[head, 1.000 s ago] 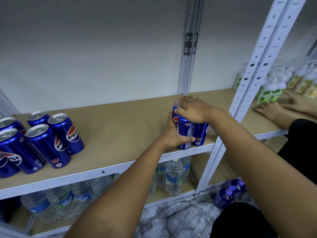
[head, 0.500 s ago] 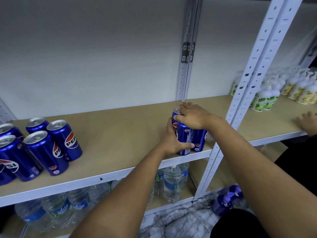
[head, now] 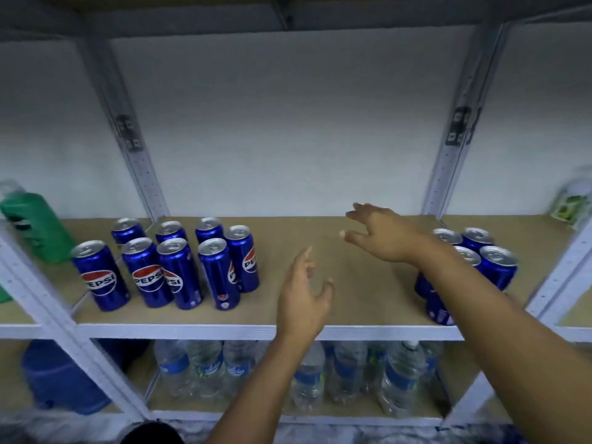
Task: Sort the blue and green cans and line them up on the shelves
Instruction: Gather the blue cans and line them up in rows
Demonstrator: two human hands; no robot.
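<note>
Several blue Pepsi cans point(head: 179, 270) stand bunched on the left part of the wooden shelf point(head: 352, 302). A second small group of blue cans point(head: 493, 264) stands at the shelf's right end, partly hidden behind my right forearm. My left hand point(head: 304, 299) hovers over the middle of the shelf with loose, spread fingers and holds nothing. Farther back, my right hand point(head: 381, 235) reaches leftward above the bare board, fingers spread, also empty. A green pack point(head: 35, 225) stands blurred at the far left on the neighbouring shelf.
White metal uprights point(head: 137, 174) frame the bay on both sides. Water bottles point(head: 307, 373) fill the shelf below, with a blue round container point(head: 64, 379) at lower left. A white and green bottle point(head: 573, 203) stands at the far right.
Both hands have let go of the blue cans at the right end and moved left over the bare middle of the shelf. The view has swung left, showing the left can group.
</note>
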